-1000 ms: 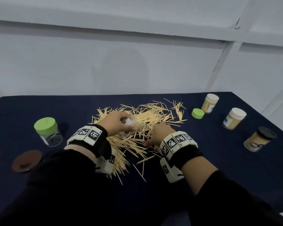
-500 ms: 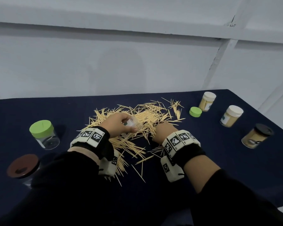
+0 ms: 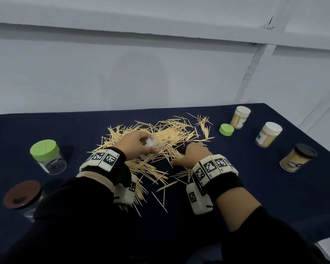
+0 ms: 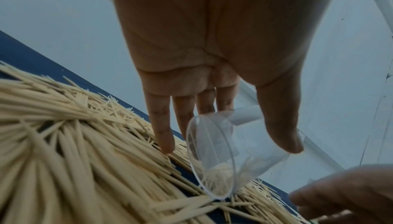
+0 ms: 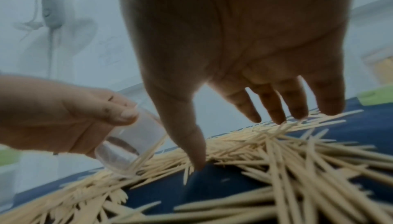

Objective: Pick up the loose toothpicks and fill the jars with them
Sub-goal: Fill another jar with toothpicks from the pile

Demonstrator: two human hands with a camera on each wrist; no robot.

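Loose toothpicks (image 3: 171,132) lie in a wide pile on the dark blue table (image 3: 255,187). My left hand (image 3: 135,143) grips a small clear jar (image 3: 151,142) tilted on its side, its base resting on the pile. The left wrist view shows the clear jar (image 4: 229,158) between my thumb and fingers, with a few toothpicks inside. My right hand (image 3: 192,155) is spread just right of it, fingertips (image 5: 278,118) and thumb touching the toothpicks (image 5: 297,152). From the right wrist the jar (image 5: 129,145) is at the left.
A green-lidded clear jar (image 3: 46,156) and a brown-lidded jar (image 3: 22,196) stand at the left. At the right are a loose green lid (image 3: 226,129), two white-lidded filled jars (image 3: 240,117) (image 3: 268,137) and a black-lidded filled jar (image 3: 297,157).
My right hand has drawn back toward me and opened out over the toothpicks. The left hand keeps the tilted jar in about the same place.
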